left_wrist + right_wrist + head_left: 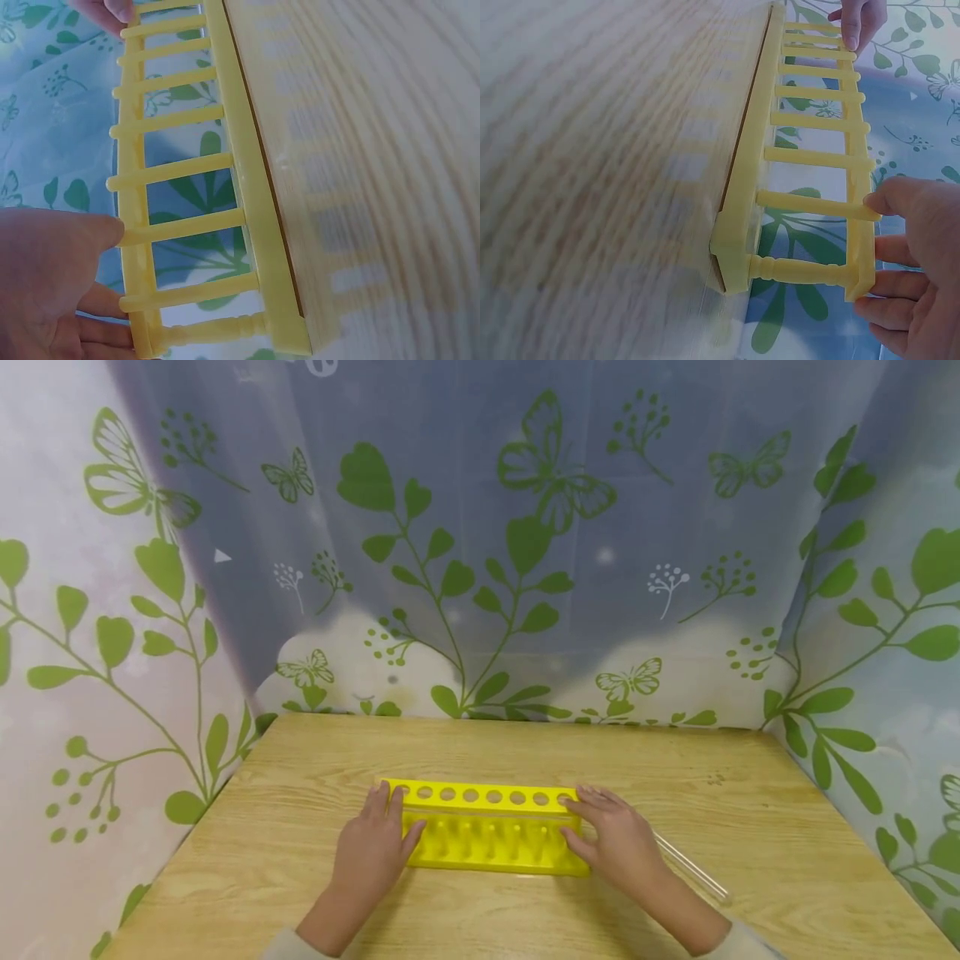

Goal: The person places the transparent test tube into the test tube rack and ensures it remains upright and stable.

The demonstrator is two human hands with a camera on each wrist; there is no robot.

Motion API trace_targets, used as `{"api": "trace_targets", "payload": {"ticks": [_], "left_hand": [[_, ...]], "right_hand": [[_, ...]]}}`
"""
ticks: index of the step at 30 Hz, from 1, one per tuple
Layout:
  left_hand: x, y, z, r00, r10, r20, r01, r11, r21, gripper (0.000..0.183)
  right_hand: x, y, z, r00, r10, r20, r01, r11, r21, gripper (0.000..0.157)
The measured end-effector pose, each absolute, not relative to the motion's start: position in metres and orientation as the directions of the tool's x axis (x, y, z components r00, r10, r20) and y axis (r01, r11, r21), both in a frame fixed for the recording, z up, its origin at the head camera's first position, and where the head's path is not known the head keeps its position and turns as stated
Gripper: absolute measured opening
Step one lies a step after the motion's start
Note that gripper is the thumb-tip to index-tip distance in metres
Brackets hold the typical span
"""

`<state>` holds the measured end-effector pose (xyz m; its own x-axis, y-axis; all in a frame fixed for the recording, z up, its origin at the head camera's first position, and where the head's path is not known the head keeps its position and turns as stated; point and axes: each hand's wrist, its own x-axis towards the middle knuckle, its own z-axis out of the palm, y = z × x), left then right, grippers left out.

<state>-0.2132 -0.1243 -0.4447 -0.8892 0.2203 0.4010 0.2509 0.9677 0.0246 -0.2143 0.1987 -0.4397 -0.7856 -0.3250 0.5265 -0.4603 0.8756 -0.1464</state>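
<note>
– Where to find the yellow rack (478,845)?
– Base down on the tabletop (300,810), gripped at opposite ends by left fingers (394,810) and right fingers (588,812), presumably for balance.
– And the clear tubing (692,866)?
– Lying to the right, perhaps for easy reach.

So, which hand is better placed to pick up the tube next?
Probably the right hand: the tube lies just beside it. The left hand is farther, at the left end of the rack. Both hold it, so the right would need to let go first.
</note>
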Motion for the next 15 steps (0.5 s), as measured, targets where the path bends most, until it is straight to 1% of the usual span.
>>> {"api": "trace_targets", "payload": {"ticks": [10, 15], "left_hand": [[-0.21, -0.112, -0.445, -0.892, 0.231, 0.389, 0.26, 0.965, 0.022, 0.061], [-0.207, -0.108, -0.447, -0.877, 0.252, 0.41, 0.281, 0.96, 0.011, 0.06]], "right_hand": [[-0.207, 0.212, -0.439, -0.798, -0.303, 0.521, -0.448, 0.876, -0.177, 0.036], [-0.203, 0.218, -0.438, -0.817, -0.303, 0.491, -0.438, 0.88, -0.184, 0.036]]}}
